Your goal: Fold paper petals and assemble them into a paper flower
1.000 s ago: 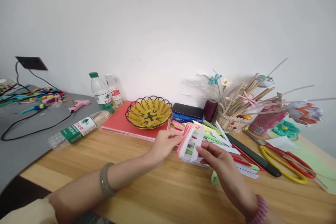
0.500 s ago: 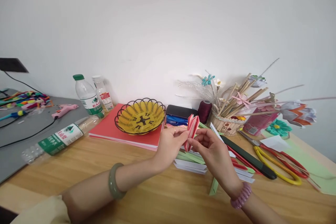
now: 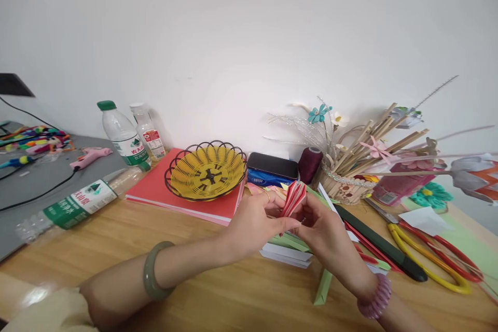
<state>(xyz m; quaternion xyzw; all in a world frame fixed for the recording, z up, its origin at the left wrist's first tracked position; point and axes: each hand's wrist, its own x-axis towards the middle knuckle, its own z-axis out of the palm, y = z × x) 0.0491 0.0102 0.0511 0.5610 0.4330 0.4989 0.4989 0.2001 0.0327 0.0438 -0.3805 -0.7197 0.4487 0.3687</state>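
Note:
My left hand [image 3: 254, 223] and my right hand [image 3: 322, 228] meet above the wooden table [image 3: 155, 249], both pinching a folded fan-like piece of red and pink paper [image 3: 293, 198]. The paper sticks up between my fingertips. Under my hands lies a pile of folded paper strips [image 3: 288, 249] in white, green and pink. A jade bangle sits on my left wrist, a pink bead bracelet on my right.
A yellow wire basket [image 3: 206, 168] rests on red card sheets [image 3: 163, 192]. Behind are water bottles [image 3: 122, 135], a lying bottle [image 3: 73, 205], a dark case [image 3: 272, 165], maroon thread spool [image 3: 310, 164], stick holder [image 3: 342, 184]. Scissors [image 3: 431, 254] and a black knife [image 3: 383, 246] lie right.
The paper piece, spread open over the pile a second ago, is now pressed into a tight fan and lifted. Both hands closed together around it; the view shifted slightly.

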